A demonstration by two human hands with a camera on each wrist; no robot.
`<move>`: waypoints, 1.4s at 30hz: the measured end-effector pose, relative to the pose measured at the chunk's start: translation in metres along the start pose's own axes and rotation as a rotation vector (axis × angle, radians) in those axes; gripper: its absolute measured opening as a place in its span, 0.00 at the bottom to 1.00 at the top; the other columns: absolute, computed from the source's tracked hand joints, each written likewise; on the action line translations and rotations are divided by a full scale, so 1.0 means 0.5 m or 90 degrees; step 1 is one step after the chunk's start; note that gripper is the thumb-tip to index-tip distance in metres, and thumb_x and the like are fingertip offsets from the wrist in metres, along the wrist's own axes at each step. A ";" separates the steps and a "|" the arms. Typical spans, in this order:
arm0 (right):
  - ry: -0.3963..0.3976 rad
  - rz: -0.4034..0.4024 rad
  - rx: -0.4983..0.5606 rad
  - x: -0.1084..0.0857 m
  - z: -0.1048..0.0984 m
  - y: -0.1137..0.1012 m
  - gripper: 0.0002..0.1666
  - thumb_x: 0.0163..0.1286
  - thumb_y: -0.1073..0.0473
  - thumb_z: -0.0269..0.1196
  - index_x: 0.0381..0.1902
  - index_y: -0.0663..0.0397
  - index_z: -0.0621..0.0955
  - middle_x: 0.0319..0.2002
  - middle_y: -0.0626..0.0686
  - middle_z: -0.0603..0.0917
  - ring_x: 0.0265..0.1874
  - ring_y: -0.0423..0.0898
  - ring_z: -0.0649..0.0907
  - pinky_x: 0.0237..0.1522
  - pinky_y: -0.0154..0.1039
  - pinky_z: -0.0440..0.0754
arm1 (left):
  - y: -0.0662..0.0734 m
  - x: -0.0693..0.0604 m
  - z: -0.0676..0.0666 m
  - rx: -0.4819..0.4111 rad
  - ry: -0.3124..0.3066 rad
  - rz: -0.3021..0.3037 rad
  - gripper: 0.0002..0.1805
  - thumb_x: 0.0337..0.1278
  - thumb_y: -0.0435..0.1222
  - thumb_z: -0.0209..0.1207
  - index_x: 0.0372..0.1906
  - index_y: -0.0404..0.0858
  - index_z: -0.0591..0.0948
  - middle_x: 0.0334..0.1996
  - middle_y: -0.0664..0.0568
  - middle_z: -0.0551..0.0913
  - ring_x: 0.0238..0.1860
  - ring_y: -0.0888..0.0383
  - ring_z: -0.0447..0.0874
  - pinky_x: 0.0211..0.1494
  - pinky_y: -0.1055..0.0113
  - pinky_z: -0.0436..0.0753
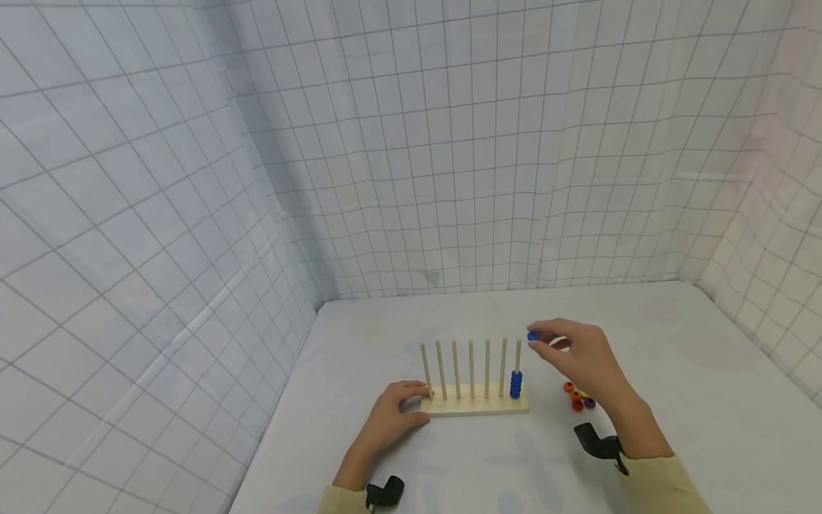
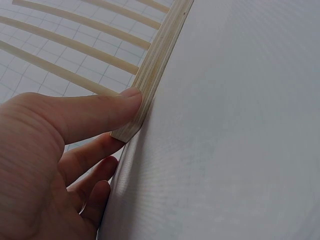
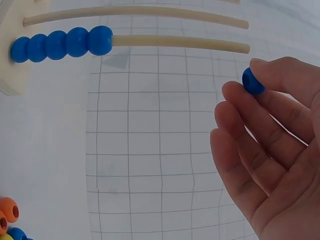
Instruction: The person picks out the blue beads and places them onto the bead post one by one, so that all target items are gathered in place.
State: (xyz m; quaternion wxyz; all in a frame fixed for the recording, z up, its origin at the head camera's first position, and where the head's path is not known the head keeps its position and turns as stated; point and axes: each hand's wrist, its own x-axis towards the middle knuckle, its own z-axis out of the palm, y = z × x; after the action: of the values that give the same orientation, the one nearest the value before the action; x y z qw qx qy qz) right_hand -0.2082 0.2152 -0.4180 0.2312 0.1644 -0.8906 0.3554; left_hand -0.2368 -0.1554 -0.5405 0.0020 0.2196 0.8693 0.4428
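Observation:
A wooden peg board (image 1: 475, 408) with a row of several upright pegs stands on the table. Blue beads (image 1: 516, 385) are stacked on its rightmost peg, filling the lower part; the other pegs are bare. My left hand (image 1: 393, 412) grips the board's left end; in the left wrist view the thumb (image 2: 131, 100) lies on its front edge. Between the thumb and index finger of my right hand (image 1: 581, 353) is a single blue bead (image 3: 253, 81). That bead is close to the tip of the rightmost peg (image 3: 185, 44) but apart from it, its hole partly visible.
A small heap of loose beads (image 1: 578, 405), orange, red, yellow and purple, lies on the white table (image 1: 475, 464) right of the board, below the right hand. Blue ones show there too in the right wrist view. Grid-patterned white curtains (image 1: 449, 178) enclose the table's back and sides.

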 end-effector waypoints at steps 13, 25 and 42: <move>0.010 -0.026 0.026 0.011 0.000 -0.019 0.14 0.66 0.58 0.71 0.49 0.48 0.87 0.35 0.39 0.87 0.35 0.37 0.83 0.38 0.35 0.85 | 0.007 0.000 -0.003 0.006 0.003 0.007 0.20 0.49 0.40 0.75 0.50 0.47 0.87 0.58 0.54 0.81 0.64 0.47 0.72 0.67 0.42 0.69; -0.015 -0.006 0.042 0.014 0.017 -0.032 0.15 0.67 0.56 0.71 0.51 0.46 0.87 0.37 0.38 0.86 0.37 0.37 0.83 0.40 0.37 0.85 | -0.004 0.002 -0.002 0.002 -0.001 -0.003 0.20 0.50 0.41 0.75 0.51 0.49 0.87 0.59 0.54 0.81 0.66 0.46 0.71 0.68 0.41 0.68; -0.010 -0.004 0.030 0.006 0.032 -0.023 0.16 0.67 0.56 0.71 0.51 0.49 0.87 0.37 0.40 0.87 0.36 0.38 0.84 0.39 0.37 0.86 | -0.007 0.002 0.000 0.011 -0.002 0.001 0.20 0.49 0.41 0.75 0.50 0.48 0.87 0.59 0.55 0.81 0.65 0.46 0.72 0.68 0.41 0.68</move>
State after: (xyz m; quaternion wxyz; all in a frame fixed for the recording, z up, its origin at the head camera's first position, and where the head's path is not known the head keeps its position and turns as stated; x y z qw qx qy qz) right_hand -0.2103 0.1955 -0.4200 0.2217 0.1755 -0.8832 0.3742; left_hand -0.2390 -0.1568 -0.5430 0.0015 0.2208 0.8730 0.4348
